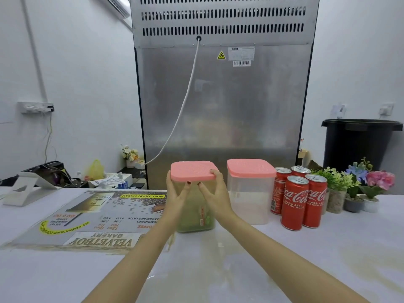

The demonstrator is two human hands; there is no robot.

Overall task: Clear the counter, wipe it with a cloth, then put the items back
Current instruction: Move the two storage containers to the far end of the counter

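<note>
Clear square tub [195,216], pink ribbed lid [192,170], greenish contents, red label. Left grip [177,194] and right grip [215,196] clasp its upper sides, thumbs in front.

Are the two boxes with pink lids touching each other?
Apart. The head view shows a gap between the green-filled box and the white-filled box, with the right hand between them.

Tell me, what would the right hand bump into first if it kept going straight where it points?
The right hand grips the pink-lidded container with green contents, so that comes first. Behind it stands the metal fridge back, though how far is unclear.
</note>
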